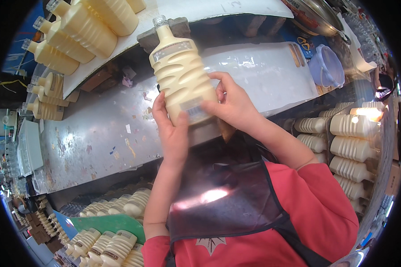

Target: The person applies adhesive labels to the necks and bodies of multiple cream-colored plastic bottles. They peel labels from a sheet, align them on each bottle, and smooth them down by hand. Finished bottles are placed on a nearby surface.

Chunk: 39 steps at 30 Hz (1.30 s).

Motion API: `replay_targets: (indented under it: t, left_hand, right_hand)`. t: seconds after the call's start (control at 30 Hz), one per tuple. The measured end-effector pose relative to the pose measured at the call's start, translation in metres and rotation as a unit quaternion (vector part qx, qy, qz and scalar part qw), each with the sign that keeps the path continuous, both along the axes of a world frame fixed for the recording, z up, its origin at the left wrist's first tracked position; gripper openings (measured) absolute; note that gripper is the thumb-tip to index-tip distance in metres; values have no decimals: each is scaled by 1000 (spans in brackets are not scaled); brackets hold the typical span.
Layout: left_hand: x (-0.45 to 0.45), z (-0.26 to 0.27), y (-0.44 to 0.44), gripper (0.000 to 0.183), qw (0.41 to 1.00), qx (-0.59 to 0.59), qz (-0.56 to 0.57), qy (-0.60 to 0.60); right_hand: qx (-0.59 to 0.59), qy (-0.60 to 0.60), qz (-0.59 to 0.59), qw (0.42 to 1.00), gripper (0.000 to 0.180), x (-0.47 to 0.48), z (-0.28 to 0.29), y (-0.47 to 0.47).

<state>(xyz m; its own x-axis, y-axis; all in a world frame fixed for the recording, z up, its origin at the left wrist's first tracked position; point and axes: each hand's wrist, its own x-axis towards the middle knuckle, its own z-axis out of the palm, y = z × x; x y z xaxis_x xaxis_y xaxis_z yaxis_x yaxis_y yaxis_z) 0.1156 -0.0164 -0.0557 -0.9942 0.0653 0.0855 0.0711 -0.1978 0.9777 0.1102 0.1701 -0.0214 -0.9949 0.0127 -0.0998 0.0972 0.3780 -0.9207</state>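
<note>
A cream plastic bottle (183,76) with a clear threaded neck and wavy ridges is held between both hands, its neck pointing to the top of the view. On its lower face is a label with a printed code. My left hand (172,126) grips the bottle's lower left side, the thumb on its front near the base. My right hand (232,100) holds the lower right side, thumb against the label's edge. The bottle's neck lies over a grey block (178,28) at the edge of a raised white shelf.
Cream bottles (87,30) stand on the white shelf (217,6) at upper left. The metal table (97,133) bears scraps and stains. A white sheet (260,73), a lilac bucket (325,66), and yellow-handled scissors (303,43) lie right. More bottles (351,147) are stacked below right and lower left.
</note>
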Motion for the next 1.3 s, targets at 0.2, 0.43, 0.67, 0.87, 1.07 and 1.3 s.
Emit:
replay_targets:
  t: [0.2,0.43,0.67,0.87,1.07,1.3]
  left_hand:
    - [0,4,2,70,1000,-24,5,-2]
    - [0,4,1,71,1000,-14,9,-11]
    - [1,4,3,70,1000,-11,9,-17]
    - [1,4,4,71,1000,-1,8,-12]
    - [0,3,3,71,1000,3,8,-14]
    - [0,5,3,71,1000,13,7,-21]
  right_hand:
    - [-31,16,-16,999,72,3,1,-5]
    - [-49,-4,-11,999,73,0,1,-3]
    - [-6,6,-10,1000,76,1,5,-4]
    - [-7,4,-14,1000,76,0,4,-5]
    - [0,4,-20,1000,76,1,5,-6]
    - [1,4,-29,1000,75,1,5,-7]
